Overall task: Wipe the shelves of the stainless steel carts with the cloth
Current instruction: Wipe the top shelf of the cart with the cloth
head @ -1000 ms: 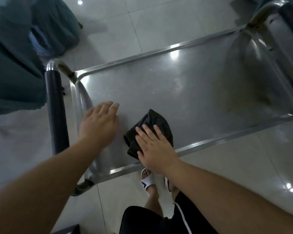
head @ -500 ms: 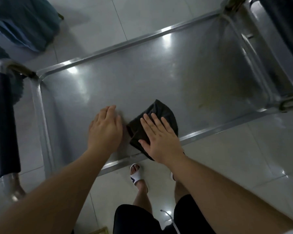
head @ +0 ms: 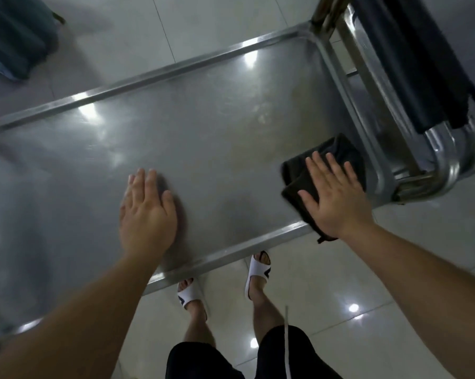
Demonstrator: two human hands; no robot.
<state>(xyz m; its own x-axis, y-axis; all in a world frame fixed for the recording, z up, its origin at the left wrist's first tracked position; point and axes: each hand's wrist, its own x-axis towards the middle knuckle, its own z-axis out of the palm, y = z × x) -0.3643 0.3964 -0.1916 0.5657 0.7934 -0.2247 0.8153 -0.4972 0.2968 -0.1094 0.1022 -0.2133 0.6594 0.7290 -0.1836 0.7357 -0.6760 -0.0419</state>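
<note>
One shelf [head: 203, 127] of the stainless steel cart was in view, its top one, and the wipe was under way there. The right hand [head: 337, 198] lay flat on the dark folded cloth [head: 340, 154], fingers straight and a little spread, pressing it down at the shelf's near right corner, just beside the upright rail [head: 378, 149]. The left hand [head: 146, 214] rested palm-down on bare steel near the middle of the near edge, fingers straight and close together. Faint smears showed toward the far right, so that part likely needed a pass. Lower shelves were barely visible and probably remained undone.
</note>
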